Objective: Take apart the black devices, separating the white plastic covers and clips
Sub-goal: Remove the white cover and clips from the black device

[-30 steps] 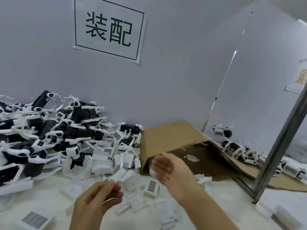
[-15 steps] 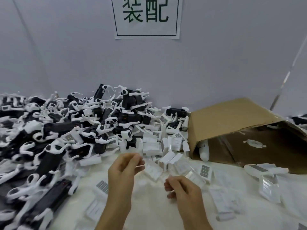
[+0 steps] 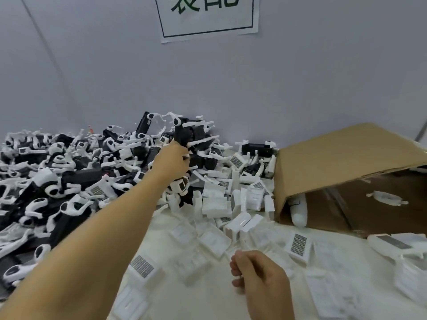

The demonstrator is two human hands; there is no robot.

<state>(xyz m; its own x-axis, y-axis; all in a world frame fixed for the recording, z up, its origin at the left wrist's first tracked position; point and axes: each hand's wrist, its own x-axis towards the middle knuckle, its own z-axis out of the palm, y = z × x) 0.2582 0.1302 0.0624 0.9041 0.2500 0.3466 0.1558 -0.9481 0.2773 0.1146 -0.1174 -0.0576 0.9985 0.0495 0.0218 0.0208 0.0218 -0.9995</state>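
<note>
A cardboard box [image 3: 342, 158] lies on its side at the worktop's right edge; two white plastic pieces [image 3: 299, 210] are seen inside. The left hand [image 3: 172, 159], previously near the front, is now curled round a black device [image 3: 184, 132] atop the pile against the wall. The right hand [image 3: 258, 272] is loosely curled, empty.

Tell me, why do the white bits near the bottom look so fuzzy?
Head view: the white covers on the table smear from motion blur and overexposure; the right hand is soft too; the pile of black devices is sharper; the cardboard box edges bend from wide-angle distortion.
</note>
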